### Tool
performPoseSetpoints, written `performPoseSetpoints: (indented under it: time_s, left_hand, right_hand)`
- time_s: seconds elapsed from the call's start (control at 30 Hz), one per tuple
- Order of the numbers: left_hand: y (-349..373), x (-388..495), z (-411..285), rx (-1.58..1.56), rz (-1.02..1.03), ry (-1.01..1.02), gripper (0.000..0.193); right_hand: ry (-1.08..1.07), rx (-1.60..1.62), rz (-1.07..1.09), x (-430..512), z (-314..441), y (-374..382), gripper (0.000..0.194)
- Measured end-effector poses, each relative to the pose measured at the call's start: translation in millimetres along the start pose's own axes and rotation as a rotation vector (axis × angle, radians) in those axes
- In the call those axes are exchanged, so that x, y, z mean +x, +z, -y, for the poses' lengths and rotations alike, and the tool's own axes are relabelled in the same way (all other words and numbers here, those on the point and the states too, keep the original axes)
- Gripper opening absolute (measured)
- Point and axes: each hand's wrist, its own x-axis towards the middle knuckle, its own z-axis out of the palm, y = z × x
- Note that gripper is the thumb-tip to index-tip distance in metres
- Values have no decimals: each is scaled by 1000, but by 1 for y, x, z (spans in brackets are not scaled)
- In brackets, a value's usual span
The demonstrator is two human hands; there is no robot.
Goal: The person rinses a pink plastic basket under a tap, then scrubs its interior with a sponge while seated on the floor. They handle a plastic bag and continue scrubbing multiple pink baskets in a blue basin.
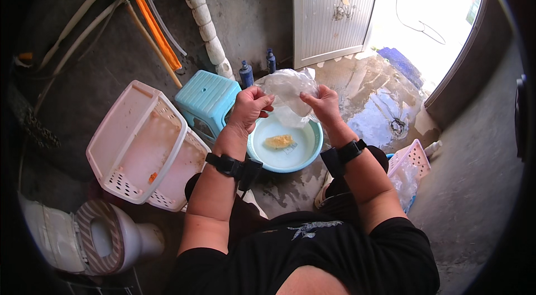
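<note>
A clear plastic bag (pixel 286 85) is stretched between my two hands. My left hand (pixel 252 106) pinches its left side, and my right hand (pixel 322 102) grips its right side with the thumb on top. The lower part of the bag hangs over the far rim of a light-blue plastic basin (pixel 254 156). In the basin lies a yellowish, rough-textured lump (pixel 279 141), possibly a sponge; its exact kind I cannot tell. Both forearms wear black straps with small black boxes.
A blue plastic stool (pixel 207 87) stands beyond the basin at left, by two blue bottles (pixel 246 74). Nearer left are a stained pink plastic rack (pixel 144 148) and a toilet (pixel 100 238). At right, a pink basket (pixel 412 157) holds plastic film. The floor (pixel 360 85) is wet around a drain.
</note>
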Motion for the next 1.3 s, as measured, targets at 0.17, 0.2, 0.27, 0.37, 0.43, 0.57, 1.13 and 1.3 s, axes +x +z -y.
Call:
performPoseSetpoints:
  time_s: [0.17,0.2,0.27,0.37,0.43,0.57,1.13,1.3]
  left_hand:
    - [9,-5,0,415,-17,305,6]
    - [15,-8,3,476,-4,365,5]
    - [27,-12,8,359,13,351,5]
    - [43,-17,12,277,65,255,5]
    - [52,-24,15,281,141,179,5]
    - [54,-28,9,-307,212,214,2]
    - [-11,1,4,570,-221,433,13]
    - [-18,5,-11,562,-224,469,14]
  right_hand:
    - [-157,-720,-197,6,5,-14,30]
    - [-182,-707,-220,8,6,-13,29]
    - [-79,-520,-186,10,7,-10,27]
    - [154,-252,-97,9,4,-3,23]
    - [100,-390,-156,6,1,0,22]
    - [-336,-973,-253,-5,-3,2,11]
    - [-43,-293,405,7,66,-41,14]
    - [-52,-421,273,21,90,-47,30]
